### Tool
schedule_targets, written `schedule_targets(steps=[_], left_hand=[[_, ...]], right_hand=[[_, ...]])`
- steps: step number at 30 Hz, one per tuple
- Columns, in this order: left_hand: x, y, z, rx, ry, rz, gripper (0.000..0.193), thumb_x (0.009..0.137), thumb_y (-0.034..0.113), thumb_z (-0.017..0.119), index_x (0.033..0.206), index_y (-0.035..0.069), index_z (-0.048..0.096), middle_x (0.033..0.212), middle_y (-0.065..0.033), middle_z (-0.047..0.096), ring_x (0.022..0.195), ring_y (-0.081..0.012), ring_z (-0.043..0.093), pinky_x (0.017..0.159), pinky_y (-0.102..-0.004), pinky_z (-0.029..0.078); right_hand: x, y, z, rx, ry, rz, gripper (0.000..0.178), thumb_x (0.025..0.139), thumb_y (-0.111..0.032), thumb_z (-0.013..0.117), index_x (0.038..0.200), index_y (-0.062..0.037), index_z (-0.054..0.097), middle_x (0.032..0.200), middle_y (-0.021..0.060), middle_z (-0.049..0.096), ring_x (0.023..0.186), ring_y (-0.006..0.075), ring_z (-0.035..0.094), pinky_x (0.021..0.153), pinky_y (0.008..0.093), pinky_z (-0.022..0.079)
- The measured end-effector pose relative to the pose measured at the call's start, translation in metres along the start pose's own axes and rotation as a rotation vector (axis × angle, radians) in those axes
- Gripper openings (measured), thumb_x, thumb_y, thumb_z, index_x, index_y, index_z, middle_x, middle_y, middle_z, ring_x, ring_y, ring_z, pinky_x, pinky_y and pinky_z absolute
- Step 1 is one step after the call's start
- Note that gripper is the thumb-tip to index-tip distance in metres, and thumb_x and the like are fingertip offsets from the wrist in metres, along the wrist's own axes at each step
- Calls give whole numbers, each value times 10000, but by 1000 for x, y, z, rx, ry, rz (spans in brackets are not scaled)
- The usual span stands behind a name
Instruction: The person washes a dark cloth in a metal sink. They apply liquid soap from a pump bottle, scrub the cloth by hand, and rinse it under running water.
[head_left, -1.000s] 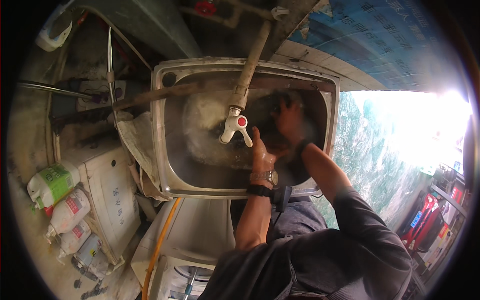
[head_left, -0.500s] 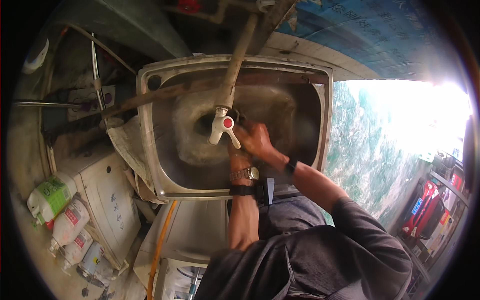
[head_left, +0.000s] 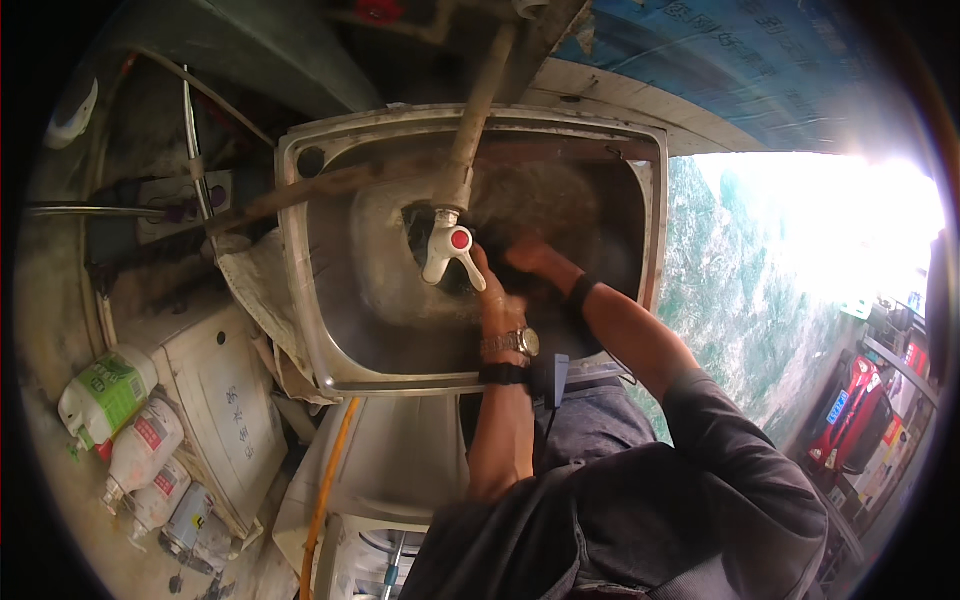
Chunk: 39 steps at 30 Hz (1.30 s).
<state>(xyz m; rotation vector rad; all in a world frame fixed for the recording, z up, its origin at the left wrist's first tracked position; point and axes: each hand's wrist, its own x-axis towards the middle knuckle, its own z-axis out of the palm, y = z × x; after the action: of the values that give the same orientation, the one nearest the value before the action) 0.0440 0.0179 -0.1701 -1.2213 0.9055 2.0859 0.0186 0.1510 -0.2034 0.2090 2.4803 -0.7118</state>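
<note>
Both hands are down inside a worn metal sink (head_left: pixel 325 345). My left hand (head_left: pixel 492 283) is beside the lever of a white tap with a red button (head_left: pixel 447 250), which hides part of it. My right hand (head_left: pixel 530 254) is to its right, deeper in the basin and smeared by motion. The fingers of both hands are hidden or blurred, so their grip does not show. Dark shadow lies around them, and whatever they touch cannot be made out. A watch (head_left: pixel 527 342) and a black band are on my left wrist; another black band (head_left: pixel 580 292) is on the right.
A pipe (head_left: pixel 470 150) carries the tap over the basin. At left, several bottles (head_left: pixel 110 395) stand beside a white box (head_left: pixel 225 410). A cloth (head_left: pixel 265 300) hangs by the sink's left edge. An orange hose (head_left: pixel 325 490) runs below. A green-white wall (head_left: pixel 720 300) borders the right.
My left hand and forearm have shifted slightly right. My right hand has moved right, away from the left, and is now blurred. The hands were close together before.
</note>
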Motion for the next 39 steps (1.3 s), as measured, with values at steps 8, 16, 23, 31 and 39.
schedule_targets(steps=[8, 16, 23, 31, 39], left_hand=[[21, 7, -45, 29, -204, 50, 455, 904, 469, 561, 1180, 111, 515, 1080, -56, 551, 948, -219, 552, 779, -364, 481], [-21, 26, 16, 128, 11, 196, 297, 935, 387, 558, 1081, 129, 558, 958, -6, 569, 785, -160, 564, 664, -330, 482], [-9, 18, 29, 129, 183, 40, 479, 849, 521, 633, 1120, 133, 557, 1043, -66, 591, 911, -237, 592, 772, -398, 505], [14, 31, -16, -1212, -52, -984, 400, 880, 440, 609, 1007, 61, 592, 895, -73, 600, 822, -206, 596, 728, -347, 508], [-20, 24, 30, 443, -201, 186, 385, 830, 388, 671, 929, 18, 629, 850, -92, 633, 782, -214, 613, 688, -364, 492]], right_hand=[[-70, -82, -49, 550, -67, 5, 588, 783, -431, 660, 1123, 46, 605, 958, 298, 641, 899, 369, 647, 785, 422, 497], [16, -5, -38, 69, 463, 221, 515, 852, -487, 580, 1022, -4, 633, 1027, 285, 623, 958, 434, 612, 815, 522, 481], [-4, 12, -5, -513, 167, 261, 522, 812, -251, 627, 1269, -18, 527, 1248, 268, 533, 1152, 412, 520, 993, 450, 407], [-61, -63, -28, 965, -157, -142, 413, 860, -263, 587, 1172, 7, 609, 1026, 224, 670, 976, 383, 632, 845, 420, 490], [-22, -53, -52, 363, 400, 287, 419, 941, -389, 507, 873, -6, 662, 786, 248, 640, 766, 418, 629, 664, 485, 499]])
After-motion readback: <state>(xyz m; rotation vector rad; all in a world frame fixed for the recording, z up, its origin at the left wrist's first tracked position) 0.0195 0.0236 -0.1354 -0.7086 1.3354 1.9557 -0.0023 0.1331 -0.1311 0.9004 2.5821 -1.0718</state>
